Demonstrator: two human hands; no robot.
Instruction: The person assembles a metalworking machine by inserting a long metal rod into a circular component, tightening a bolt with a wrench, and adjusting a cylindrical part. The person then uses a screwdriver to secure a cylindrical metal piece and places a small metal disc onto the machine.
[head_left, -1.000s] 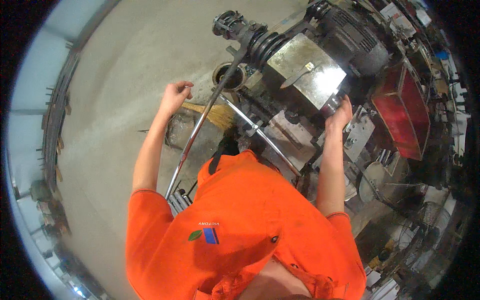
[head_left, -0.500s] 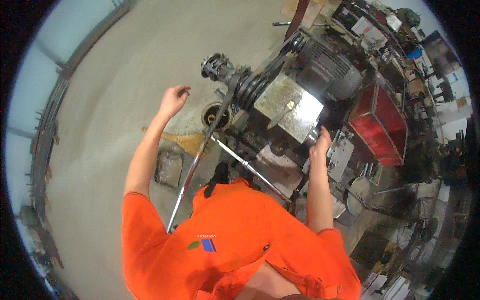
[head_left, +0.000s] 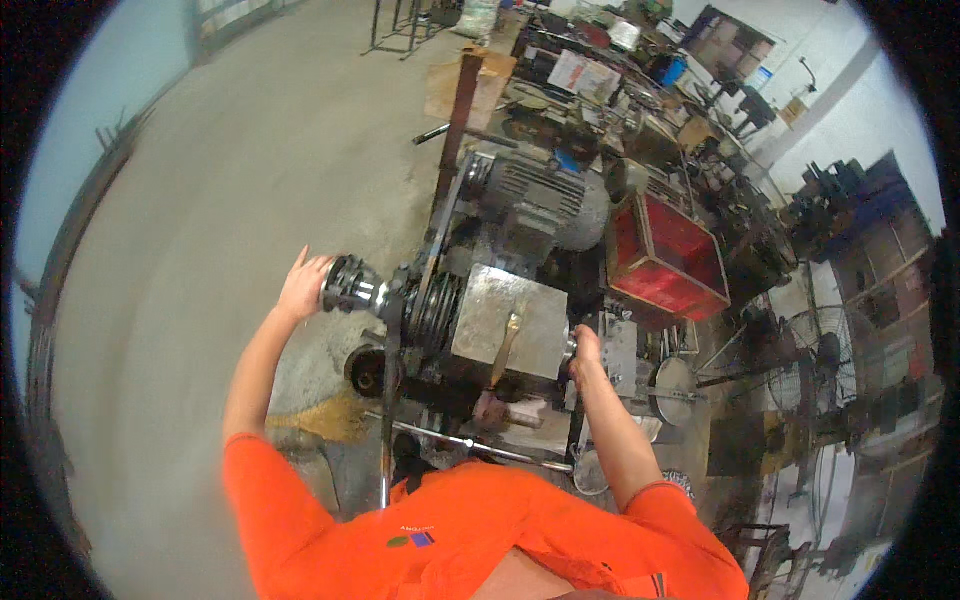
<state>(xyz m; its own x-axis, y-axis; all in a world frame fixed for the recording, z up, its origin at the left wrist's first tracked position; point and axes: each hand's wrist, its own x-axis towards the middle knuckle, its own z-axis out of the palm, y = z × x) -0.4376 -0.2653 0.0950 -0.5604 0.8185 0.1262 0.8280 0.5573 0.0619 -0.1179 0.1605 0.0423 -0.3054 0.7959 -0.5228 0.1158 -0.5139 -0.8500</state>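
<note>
In front of me stands a belt-driven machine with a grey metal box housing (head_left: 530,335). My left hand (head_left: 303,285) is at the outer end of its dark, slotted spindle fitting (head_left: 352,286); the fingers curl against it and one digit sticks up. At the opposite side of the housing, my right hand (head_left: 587,355) is closed about a shiny round metal piece (head_left: 571,346), its fingertips partly hidden. A brush (head_left: 507,345) with a wooden handle lies on top of the housing. Behind it sits a ribbed electric motor (head_left: 540,200).
A red open box (head_left: 665,262) stands right of the motor. Below the housing runs a shiny metal bar (head_left: 470,442). A cluttered bench (head_left: 600,85) extends at the far right, and a caged fan (head_left: 815,335) stands nearer. Rusty upright bar (head_left: 455,130) rises behind the machine.
My left hand has gone from free air to the end of the spindle fitting. My right hand stays at the round metal piece. The view has tilted up, showing more of the bench.
</note>
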